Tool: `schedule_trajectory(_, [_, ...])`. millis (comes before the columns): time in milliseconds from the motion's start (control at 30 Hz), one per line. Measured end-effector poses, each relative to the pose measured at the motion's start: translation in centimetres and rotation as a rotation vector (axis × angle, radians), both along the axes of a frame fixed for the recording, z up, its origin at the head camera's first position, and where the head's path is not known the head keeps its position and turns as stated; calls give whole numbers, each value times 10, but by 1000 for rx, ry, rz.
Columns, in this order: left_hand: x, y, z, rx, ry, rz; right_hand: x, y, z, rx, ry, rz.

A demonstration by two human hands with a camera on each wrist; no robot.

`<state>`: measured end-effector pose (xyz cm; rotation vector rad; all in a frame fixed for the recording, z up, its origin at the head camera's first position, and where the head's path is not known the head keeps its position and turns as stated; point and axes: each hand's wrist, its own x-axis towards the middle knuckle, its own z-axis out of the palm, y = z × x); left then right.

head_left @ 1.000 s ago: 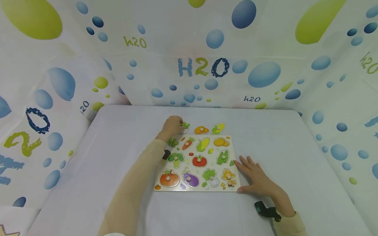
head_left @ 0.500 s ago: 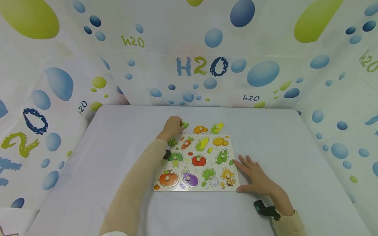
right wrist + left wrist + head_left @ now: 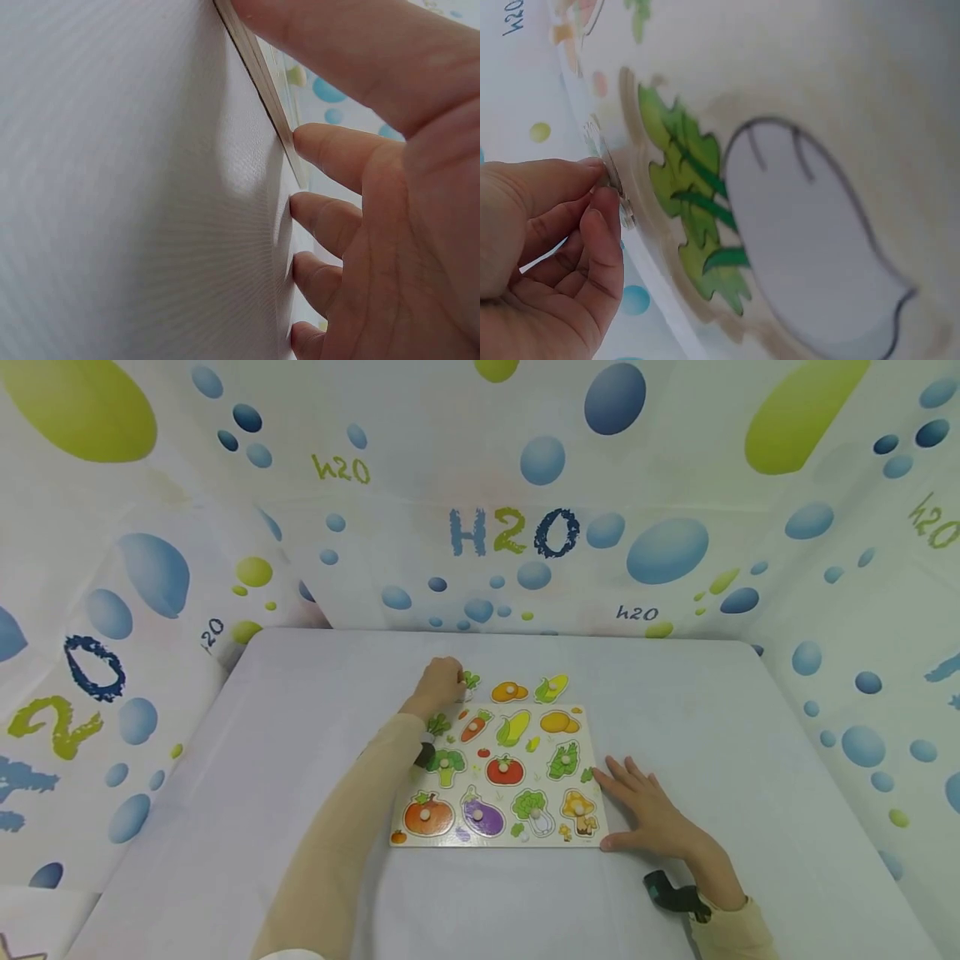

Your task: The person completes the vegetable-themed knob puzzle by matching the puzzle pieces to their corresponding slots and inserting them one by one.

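With thumb and fingertips my left hand (image 3: 438, 683) pinches a white turnip puzzle piece (image 3: 471, 680) with green leaves, behind the board's upper left corner. Most of the piece is hidden behind the hand; the left wrist view shows it edge-on. The vegetable puzzle board (image 3: 491, 835) lies flat before me. Its turnip recess (image 3: 810, 210) shows the printed picture and has no piece in it. At the board's right edge my right hand (image 3: 656, 814) rests with fingers spread, thumb and index finger touching the board's edge (image 3: 259, 71).
Loose potato (image 3: 509, 691) and corn (image 3: 552, 687) pieces lie behind the board. Knobbed pieces such as the tomato (image 3: 506, 769), eggplant (image 3: 483, 816) and pumpkin (image 3: 428, 815) sit in the board. A white cloth covers the table (image 3: 675, 693), with a patterned curtain (image 3: 420, 510) behind.
The left hand has shifted very slightly at the turnip piece, which is a little more covered. The right hand and the board stay in place.
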<state>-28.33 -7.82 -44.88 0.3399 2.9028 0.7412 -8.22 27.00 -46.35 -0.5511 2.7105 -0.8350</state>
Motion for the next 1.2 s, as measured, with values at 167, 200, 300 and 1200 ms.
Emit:
schedule_trajectory(167, [3,-11,10,49,29,-20,0,0,0,11,-1,-4])
schedule_trajectory(200, [4,-14,12,53,33,-22,1,0,0,13,-2,-5])
schedule_trajectory(300, [7,-22,20,67,47,-23,1,0,2,18,2,-5])
schedule_trajectory(1200, [64,-44,38,-75,67,-130,2,-2,4,14,6,-1])
